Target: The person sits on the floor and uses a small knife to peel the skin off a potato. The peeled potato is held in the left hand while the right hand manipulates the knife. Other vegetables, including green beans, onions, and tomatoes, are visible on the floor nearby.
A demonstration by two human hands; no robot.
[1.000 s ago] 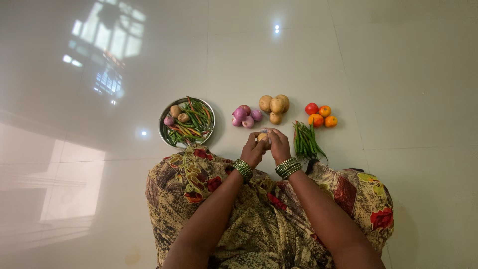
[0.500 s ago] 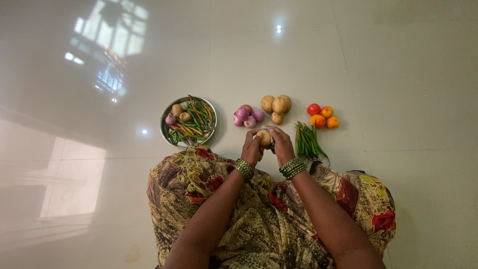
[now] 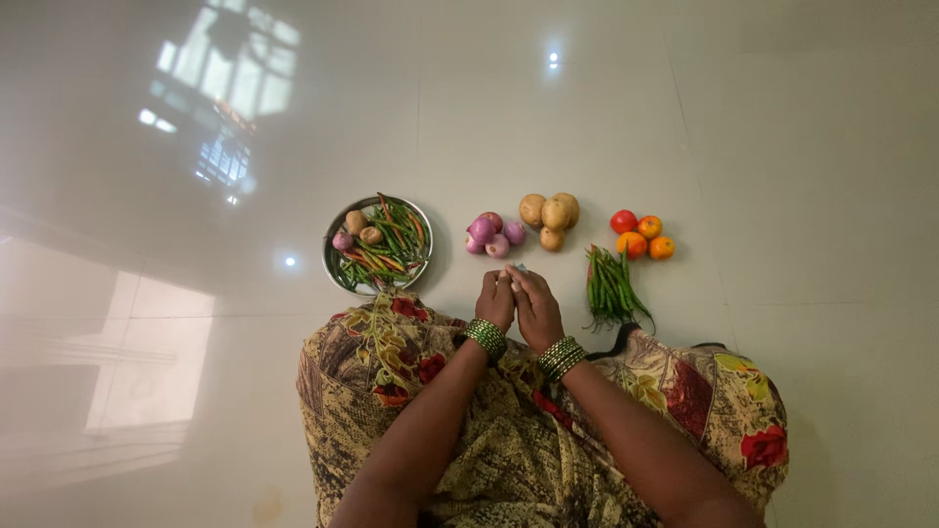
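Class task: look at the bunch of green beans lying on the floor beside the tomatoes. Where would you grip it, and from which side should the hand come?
Grip the green beans across the middle of the bunch, from above, with fingers closing across the pods. They lie flat on the floor, roughly parallel, fanning slightly at the near end, so a mid-bunch pinch probably gathers most pods. The right hand is nearest; the tomatoes sit clear beyond the far tips.

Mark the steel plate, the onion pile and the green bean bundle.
steel plate [image 3: 333,262], head view, bare left rim.
onion pile [image 3: 483,230], head view, largest onion.
green bean bundle [image 3: 608,284], head view, middle of the beans.
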